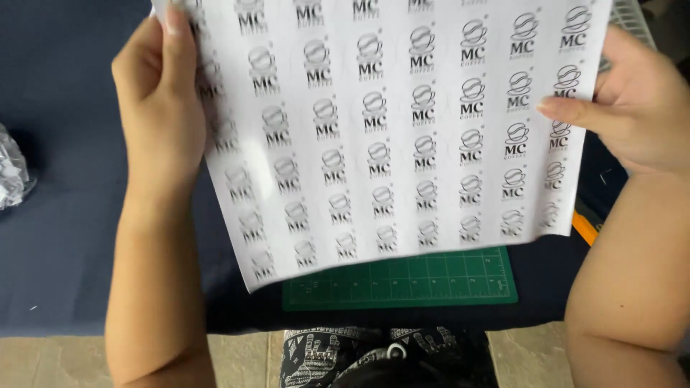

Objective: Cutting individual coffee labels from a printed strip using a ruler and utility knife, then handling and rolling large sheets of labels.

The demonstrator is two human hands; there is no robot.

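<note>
Two hands hold one white sticker sheet [402, 129], which fills the upper middle of the frame. The left hand [162, 108] has its grip closed on the sheet's left edge, and the right hand [632, 108] pinches the right edge. Below the sheet, a green cutting mat [431, 284] lies on the dark blue worktop [65, 237]. A crumpled clear plastic [11, 172] lies at the left edge.

A white sheet [402, 129] printed with rows of black cup emblems is seen above a green cutting mat [402, 282] gridded in pale lines, a dark navy cloth [65, 237], and black-and-white patterned fabric [323, 352].
</note>
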